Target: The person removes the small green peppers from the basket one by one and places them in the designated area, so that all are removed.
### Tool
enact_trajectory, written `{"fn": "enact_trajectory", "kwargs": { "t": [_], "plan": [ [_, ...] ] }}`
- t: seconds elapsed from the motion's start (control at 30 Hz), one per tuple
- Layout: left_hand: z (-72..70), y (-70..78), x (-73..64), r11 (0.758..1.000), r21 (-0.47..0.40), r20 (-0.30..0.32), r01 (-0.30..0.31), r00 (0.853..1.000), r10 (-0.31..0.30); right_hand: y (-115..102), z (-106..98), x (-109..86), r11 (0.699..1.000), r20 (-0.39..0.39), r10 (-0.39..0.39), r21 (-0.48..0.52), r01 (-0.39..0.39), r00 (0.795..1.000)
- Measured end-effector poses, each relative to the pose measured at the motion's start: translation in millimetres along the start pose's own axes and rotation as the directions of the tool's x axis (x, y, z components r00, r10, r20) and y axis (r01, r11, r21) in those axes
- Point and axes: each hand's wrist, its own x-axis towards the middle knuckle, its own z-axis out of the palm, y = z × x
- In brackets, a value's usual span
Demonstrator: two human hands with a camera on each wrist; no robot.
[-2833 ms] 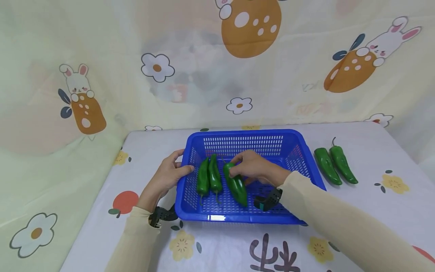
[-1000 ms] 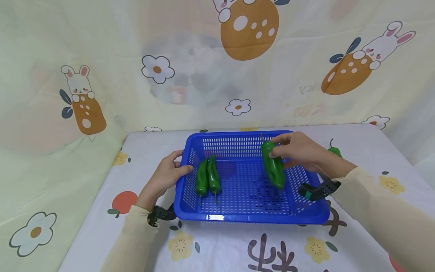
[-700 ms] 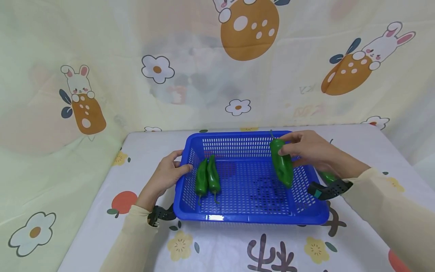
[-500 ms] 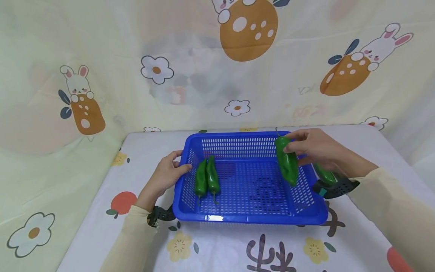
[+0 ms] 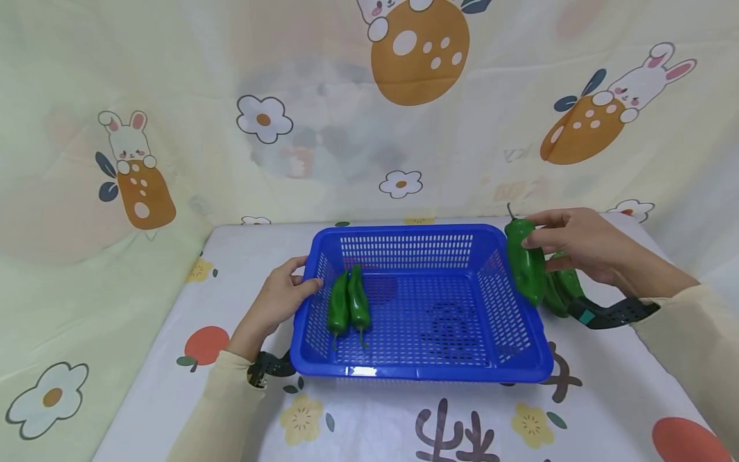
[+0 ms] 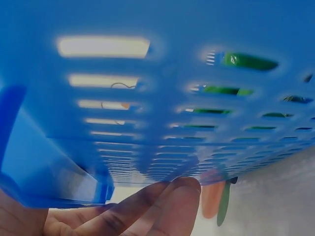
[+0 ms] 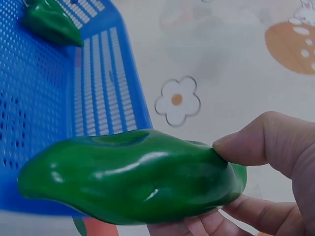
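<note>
My right hand [image 5: 583,244] pinches a glossy green pepper [image 7: 133,177] near its stem end, thumb on one side and fingers on the other. In the head view this pepper hangs stem up over the right rim of the blue plastic basket [image 5: 404,372]. My left hand [image 5: 280,295] grips the basket's left rim, thumb over the edge and fingers against the outer wall. Inside, two slim green peppers, a left one [image 5: 339,305] and a right one [image 5: 359,300], lie side by side along the left wall.
Beyond the basket's right side, two more green peppers [image 5: 568,282] lie on the patterned white cloth [image 5: 462,417], partly hidden behind my right hand and the held pepper. A printed curtain [image 5: 323,160] rises behind the table.
My right hand has lifted the large pepper from the basket's middle and carried it rightward to the right rim. The left hand has kept its grip on the left rim.
</note>
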Motion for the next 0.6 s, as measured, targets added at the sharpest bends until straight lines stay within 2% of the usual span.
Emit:
{"fn": "enact_trajectory", "kwargs": {
  "t": [0.3, 0.6],
  "plan": [
    [0.4, -0.4, -0.4, 1.000, -0.012, 0.004, -0.002, 1.000, 0.002, 19.9, -23.9, -2.8, 1.000, -0.048, 0.018, -0.024, -0.020, 0.999],
    [0.1, -0.1, -1.6, 1.000, -0.002, 0.000, 0.001, 1.000, -0.001, 37.3, -39.3, -2.5, 0.999, -0.073, 0.034, -0.025, -0.036, 0.997]
  ]
}}
